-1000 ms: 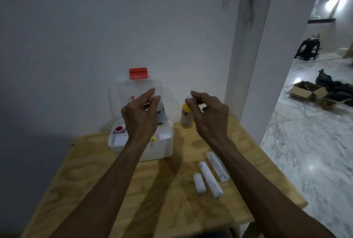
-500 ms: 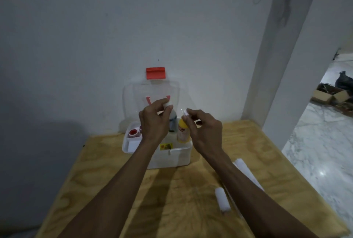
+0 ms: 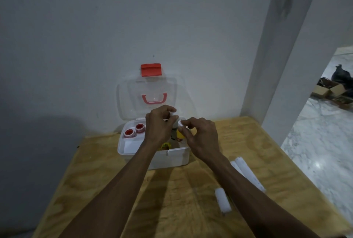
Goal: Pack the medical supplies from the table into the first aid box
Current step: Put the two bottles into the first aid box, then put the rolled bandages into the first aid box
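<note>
First aid box (image 3: 172, 158) at the far middle of the counter (image 3: 99, 180), clear lid up against the wall. Left compartment: two red-and-white tape rolls (image 3: 134, 130).

Left hand (image 3: 158, 127) over the box's middle, fingers closed on the white cap of a bottle whose body it mostly hides. Right hand (image 3: 200, 138) just beside it, fingertips pinched on the white cap of the yellow bottle (image 3: 180, 135), which stands upright inside the box, right of centre. Both bottles look about to be released.

Still out: two long white rolls (image 3: 246, 171) and a short roll (image 3: 222, 200), right of the box, partly under the right forearm. Their long axes run roughly near to far. They lie behind and right of the hands; the right hand is nearer, likely the one to draw back for them.
</note>
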Action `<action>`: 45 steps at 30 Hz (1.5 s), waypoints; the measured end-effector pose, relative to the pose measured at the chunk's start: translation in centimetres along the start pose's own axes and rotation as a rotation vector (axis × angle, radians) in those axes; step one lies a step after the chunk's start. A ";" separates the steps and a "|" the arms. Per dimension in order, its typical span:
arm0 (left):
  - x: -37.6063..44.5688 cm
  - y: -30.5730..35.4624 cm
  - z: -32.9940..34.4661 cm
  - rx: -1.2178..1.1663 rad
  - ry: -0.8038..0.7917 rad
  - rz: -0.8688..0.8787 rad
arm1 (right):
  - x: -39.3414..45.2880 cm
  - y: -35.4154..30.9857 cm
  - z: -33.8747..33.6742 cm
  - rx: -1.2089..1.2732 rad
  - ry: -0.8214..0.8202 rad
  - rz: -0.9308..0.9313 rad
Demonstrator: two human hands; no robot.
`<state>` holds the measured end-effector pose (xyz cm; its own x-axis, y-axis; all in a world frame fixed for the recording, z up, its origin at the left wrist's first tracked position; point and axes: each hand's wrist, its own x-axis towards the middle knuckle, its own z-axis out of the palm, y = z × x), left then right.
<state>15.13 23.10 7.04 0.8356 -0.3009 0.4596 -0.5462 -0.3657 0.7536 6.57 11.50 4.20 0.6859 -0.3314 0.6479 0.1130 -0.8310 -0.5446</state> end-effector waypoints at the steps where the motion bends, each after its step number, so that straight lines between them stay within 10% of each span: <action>1: 0.1 0.0 0.0 0.008 -0.019 0.002 | 0.0 0.0 0.0 -0.015 -0.005 0.000; 21: -0.7 0.4 -1.8 0.305 -0.251 0.082 | -0.2 -0.2 -2.0 -0.045 -0.235 0.049; 31: -6.3 4.9 -3.5 0.123 0.139 0.130 | -3.8 0.3 -10.6 -0.030 -0.004 0.224; 45: -19.1 7.1 3.3 0.141 -0.273 -0.115 | -14.6 0.5 -12.5 -0.342 -0.109 0.412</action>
<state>-4.89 23.35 2.06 0.8560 -0.4690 0.2177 -0.4680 -0.5238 0.7117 -12.36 10.33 1.19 0.6966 -0.6271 0.3487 -0.4088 -0.7462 -0.5254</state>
